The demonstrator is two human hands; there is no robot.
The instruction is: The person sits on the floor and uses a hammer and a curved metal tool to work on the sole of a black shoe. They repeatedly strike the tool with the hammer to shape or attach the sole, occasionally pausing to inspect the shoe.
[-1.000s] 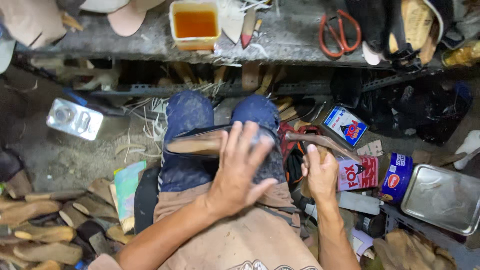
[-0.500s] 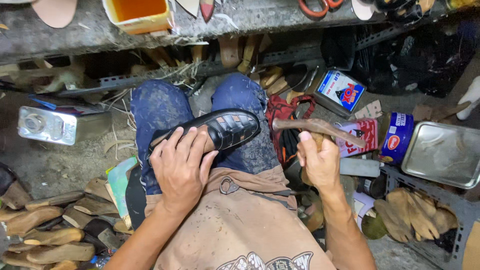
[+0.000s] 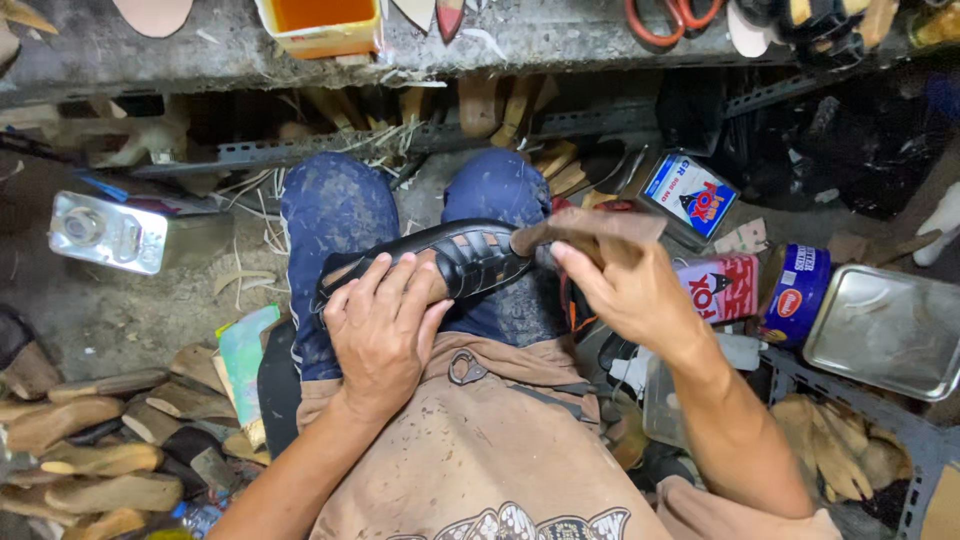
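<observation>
Left hand (image 3: 382,330) pressing black woven shoe (image 3: 450,262) onto lap; right hand (image 3: 625,290) holding brown brush (image 3: 590,228) against its toe.

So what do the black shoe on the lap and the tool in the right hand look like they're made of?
The black shoe looks like leather or a lookalike: smooth, slightly glossy, with cut-out straps. The left hand presses it on the lap. The brown tool in the right hand looks like worn wood, matte; its working end is blurred.
</observation>
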